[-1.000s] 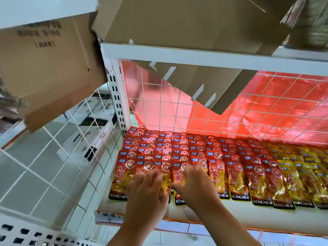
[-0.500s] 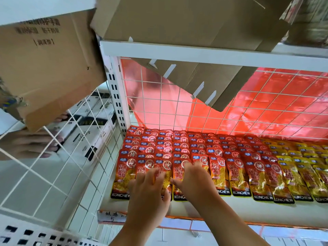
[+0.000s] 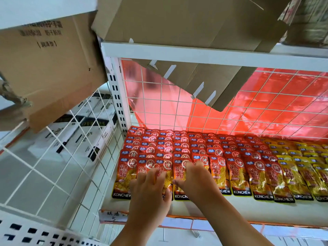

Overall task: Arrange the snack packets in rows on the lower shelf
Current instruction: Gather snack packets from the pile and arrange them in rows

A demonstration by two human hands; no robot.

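Red and yellow KONCHEW snack packets lie in overlapping rows on the white lower shelf; several yellow packets fill its right part. My left hand lies flat on the front packets near the left end, fingers spread and straight. Beside it, my right hand rests on the neighbouring front-row packet, fingers bent down over it. Whether those fingers pinch the packet is hidden. The two hands nearly touch.
A white wire grid with red plastic sheet closes the back. Flattened cardboard hangs down from the upper shelf rail. A cardboard box and white boxes sit behind the left wire panel.
Both hands have edged slightly up and to the right over the front-row packets. The other person's hand seen behind the left wire panel half a second ago is out of view.
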